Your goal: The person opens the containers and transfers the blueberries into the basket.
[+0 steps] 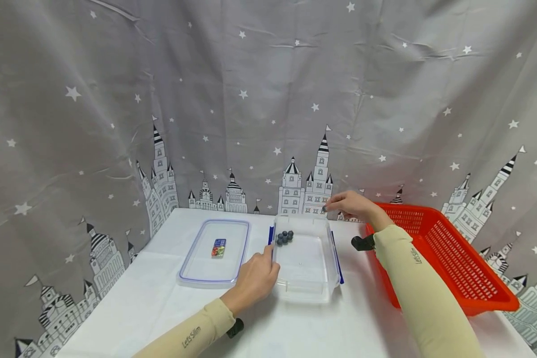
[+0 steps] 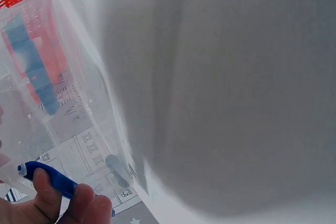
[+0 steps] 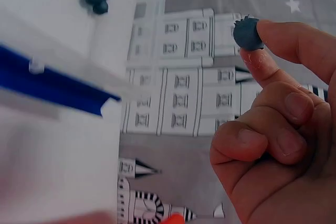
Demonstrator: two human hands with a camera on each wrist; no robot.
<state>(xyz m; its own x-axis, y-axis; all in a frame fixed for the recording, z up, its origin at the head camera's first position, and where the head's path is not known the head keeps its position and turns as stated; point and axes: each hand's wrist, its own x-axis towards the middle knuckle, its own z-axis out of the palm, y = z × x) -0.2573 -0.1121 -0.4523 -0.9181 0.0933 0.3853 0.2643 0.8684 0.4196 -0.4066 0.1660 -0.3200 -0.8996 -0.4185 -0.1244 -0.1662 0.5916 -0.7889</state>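
Note:
Between thumb and index finger my right hand (image 1: 351, 205) pinches a blueberry (image 3: 248, 33), raised near the far right corner of a clear plastic container (image 1: 302, 287). The other fingers of that hand are curled in. My left hand (image 1: 256, 276) grips the container's left side, its fingers at a blue locking flap (image 2: 52, 178). Inside the container, several blueberries (image 1: 285, 237) sit bunched at the far left. A second blue flap (image 1: 337, 258) hangs out along the right side.
A clear lid (image 1: 197, 268) with a blue seal and a colourful label (image 1: 219, 248) lies on the white table (image 1: 161, 298) at the left. A red perforated basket (image 1: 456, 258) stands at the right. Behind the table hangs a grey curtain (image 1: 259, 64) printed with castles and stars.

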